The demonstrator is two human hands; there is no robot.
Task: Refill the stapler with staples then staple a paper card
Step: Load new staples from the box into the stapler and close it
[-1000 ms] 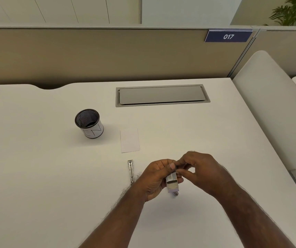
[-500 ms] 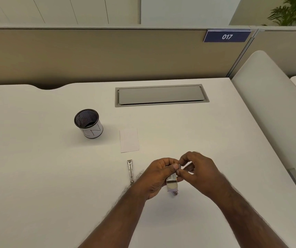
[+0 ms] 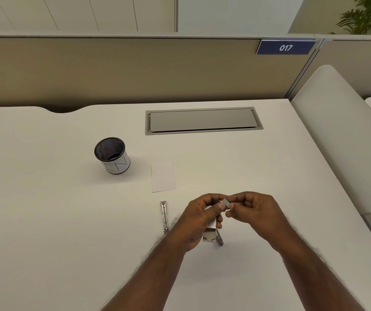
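Observation:
My left hand grips a small white staple box just above the desk, its open end toward the far side. My right hand pinches a short grey strip of staples right at the box's upper end. A slim metal stapler lies flat on the desk to the left of my left hand. Another small metal piece pokes out below the box; what it is cannot be told. A white paper card lies flat beyond the stapler.
A black mesh pen cup with a white wrap stands at the left of the card. A grey cable hatch is set into the white desk at the back. A beige partition closes the far edge, and a white divider rises at right.
My right fingers have drawn the grey staple strip up out of the box's end. Both hands shifted slightly away from me.

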